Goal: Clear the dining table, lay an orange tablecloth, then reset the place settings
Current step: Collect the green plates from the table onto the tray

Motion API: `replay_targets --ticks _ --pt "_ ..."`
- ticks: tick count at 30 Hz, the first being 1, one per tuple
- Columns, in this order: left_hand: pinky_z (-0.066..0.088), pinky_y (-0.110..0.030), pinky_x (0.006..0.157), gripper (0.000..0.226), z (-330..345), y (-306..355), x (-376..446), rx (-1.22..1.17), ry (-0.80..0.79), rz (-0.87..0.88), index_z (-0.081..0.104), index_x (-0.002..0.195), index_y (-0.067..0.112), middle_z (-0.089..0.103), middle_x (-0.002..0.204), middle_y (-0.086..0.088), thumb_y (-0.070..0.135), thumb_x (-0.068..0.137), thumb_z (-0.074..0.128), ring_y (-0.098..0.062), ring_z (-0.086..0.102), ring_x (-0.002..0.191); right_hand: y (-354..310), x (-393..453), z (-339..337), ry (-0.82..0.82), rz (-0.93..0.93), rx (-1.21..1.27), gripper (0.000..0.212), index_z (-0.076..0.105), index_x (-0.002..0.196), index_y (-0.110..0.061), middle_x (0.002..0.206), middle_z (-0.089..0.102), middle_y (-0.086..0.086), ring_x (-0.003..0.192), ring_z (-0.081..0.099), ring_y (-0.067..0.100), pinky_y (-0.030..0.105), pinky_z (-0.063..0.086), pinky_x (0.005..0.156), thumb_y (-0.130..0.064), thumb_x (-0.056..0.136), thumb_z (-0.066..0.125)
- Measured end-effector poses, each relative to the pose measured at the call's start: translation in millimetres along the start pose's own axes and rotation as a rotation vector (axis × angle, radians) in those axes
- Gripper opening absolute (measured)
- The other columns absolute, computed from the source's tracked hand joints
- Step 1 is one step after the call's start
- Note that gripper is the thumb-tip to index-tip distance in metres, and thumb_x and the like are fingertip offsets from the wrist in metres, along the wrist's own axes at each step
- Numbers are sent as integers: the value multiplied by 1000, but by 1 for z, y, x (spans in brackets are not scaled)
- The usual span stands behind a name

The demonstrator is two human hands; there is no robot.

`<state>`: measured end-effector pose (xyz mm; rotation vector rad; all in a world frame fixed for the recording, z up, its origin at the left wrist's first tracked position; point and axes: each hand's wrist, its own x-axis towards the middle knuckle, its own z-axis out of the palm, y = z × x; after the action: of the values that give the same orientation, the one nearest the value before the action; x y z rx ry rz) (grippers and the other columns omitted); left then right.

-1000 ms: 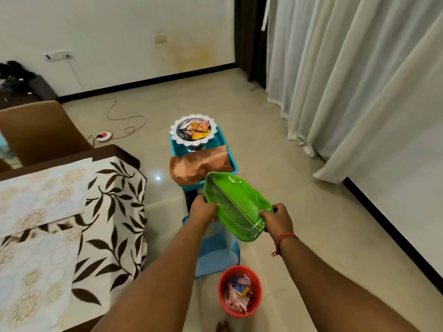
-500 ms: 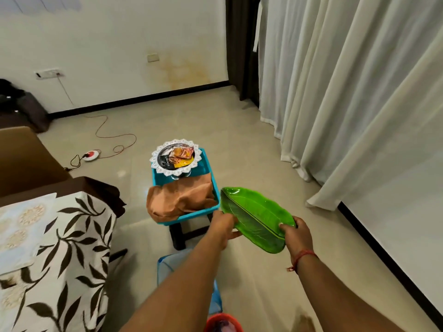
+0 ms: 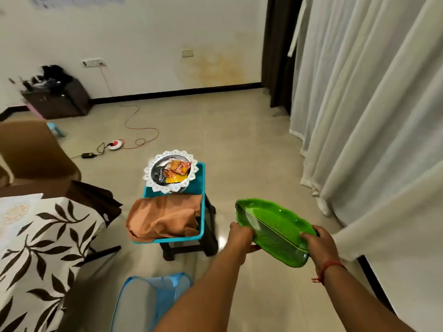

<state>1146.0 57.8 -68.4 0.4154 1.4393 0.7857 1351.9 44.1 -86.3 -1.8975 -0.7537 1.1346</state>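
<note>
- Clearing underway: left hand (image 3: 241, 238) & right hand (image 3: 320, 243) each grip an end of green leaf-shaped plate (image 3: 271, 230), held over floor, right of teal tray (image 3: 201, 188).
- Orange tablecloth (image 3: 163, 218) folded in tray, not laid.
- Dining table (image 3: 48, 236) has leaf-print cloth on; resetting left.

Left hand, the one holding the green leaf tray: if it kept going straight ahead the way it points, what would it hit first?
Probably nothing soon: the left hand points past the stool toward bare floor, though depth is unclear.

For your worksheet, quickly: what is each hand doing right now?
Left hand: closed, gripping the near-left edge of the green plate.
Right hand: closed, gripping the plate's right edge.
</note>
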Motion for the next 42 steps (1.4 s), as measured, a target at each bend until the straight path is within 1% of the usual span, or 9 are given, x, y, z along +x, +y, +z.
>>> replay_targets --ticks 6,10,15,19,26,29,35,39,42 --pt "59 -33 52 49 -9 67 71 -78 153 43 39 131 14 59 125 -16 -9 88 44 -29 66 100 -50 73 59 -154 -34 -25 20 64 92 -22 92 69 9 87 67 32 54 57 83 -4 81 66" --pt "59 -36 53 66 -28 118 138 -159 227 64 32 145 14 58 128 -17 -5 84 48 -28 65 98 -95 139 120 -304 -37 -44 23 63 94 -22 97 68 14 79 67 29 47 59 72 0 85 63" --pt "62 -43 57 59 -48 198 210 -209 243 76 37 138 15 63 120 -19 -3 82 48 -33 69 91 -162 218 194 -350 -29 -29 28 62 109 -18 100 67 11 78 66 26 33 54 61 -1 87 63" --pt "56 -37 47 64 -66 256 252 -301 352 84 36 136 16 58 127 -24 -11 80 45 -35 66 90 -210 264 259 -386 -11 -39 36 58 119 -16 100 67 6 83 67 25 41 58 69 -4 85 65" --pt "60 -38 55 51 -107 322 321 -524 496 129 43 124 11 62 120 -24 -16 82 43 -36 70 98 -290 338 386 -649 47 -114 35 56 120 -13 109 66 13 83 66 27 30 54 56 -2 87 62" --pt "60 -40 57 52 -123 339 337 -700 597 145 43 130 6 63 119 -27 -17 83 43 -39 70 94 -318 350 440 -806 57 -202 37 55 120 -12 105 65 12 76 65 22 30 54 49 3 86 59" --pt "62 -48 67 46 -141 347 357 -1018 773 190 43 126 6 65 111 -24 -18 87 46 -34 71 84 -355 359 524 -1080 6 -383 47 50 122 -18 112 59 9 90 64 30 48 59 72 14 88 49" --pt "62 -44 57 36 -161 335 351 -1151 906 153 50 123 7 69 100 -18 -11 92 53 -28 72 74 -355 345 578 -1263 -48 -526 46 57 110 -22 101 64 9 83 65 28 41 59 63 16 87 45" --pt "57 -40 55 38 -196 320 347 -1208 1070 81 48 130 9 65 118 -20 1 95 59 -30 68 92 -361 329 622 -1374 -142 -659 56 58 117 -28 99 67 7 82 66 27 39 59 63 18 87 43"
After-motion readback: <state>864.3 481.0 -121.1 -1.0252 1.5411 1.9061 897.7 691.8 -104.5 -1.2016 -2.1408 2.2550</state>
